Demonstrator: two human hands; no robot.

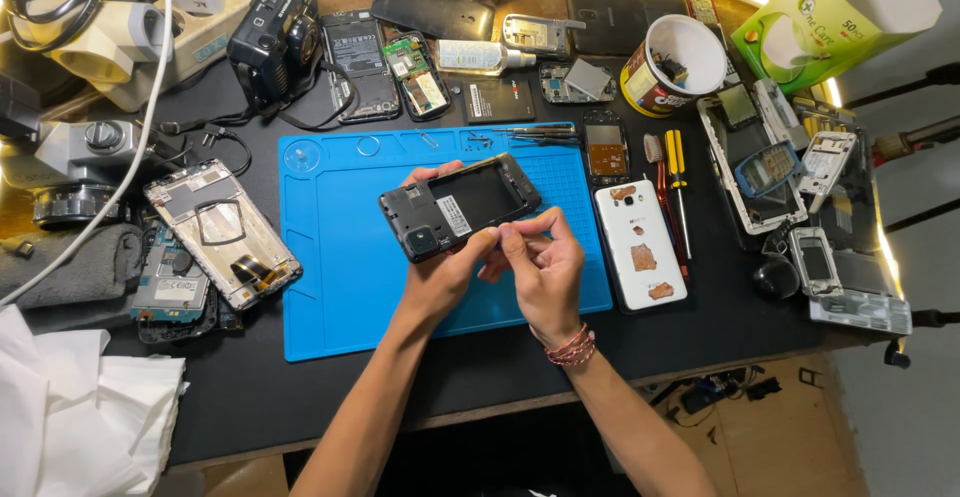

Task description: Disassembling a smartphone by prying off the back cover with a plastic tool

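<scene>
Here the left hand [445,275] gripped the black phone frame [460,206] from below, fingers wrapped round its near-left end, holding it above the blue mat [340,267] on the desk [240,397]. The frame's long axis ran left to right, tilting slightly far at its right end. The right hand [540,267] lay just near of it, thumb and forefinger pressed together at the frame's near edge; whether they pinched anything small could not be told
</scene>
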